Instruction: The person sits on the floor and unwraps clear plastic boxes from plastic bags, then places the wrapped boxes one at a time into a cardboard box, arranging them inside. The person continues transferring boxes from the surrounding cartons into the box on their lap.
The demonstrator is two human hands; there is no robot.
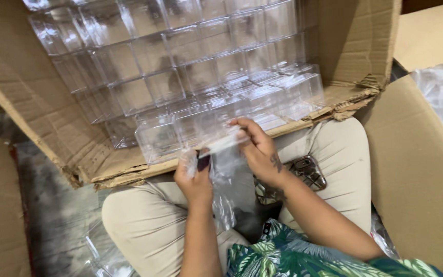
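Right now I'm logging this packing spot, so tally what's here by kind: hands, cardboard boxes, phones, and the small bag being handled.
Hands: 2, left hand and right hand
Cardboard boxes: 2, clear-case box and side box
Phones: 1, phone on the lap
Clear plastic bags in the hands: 1, plastic bag
Total: 6

A grey, worn floor [52, 205] carried everything. On it sat an open cardboard box [42, 118] tipped toward the person, packed with clear plastic cases [180, 66]. Another cardboard box [421, 169] stood just beside.
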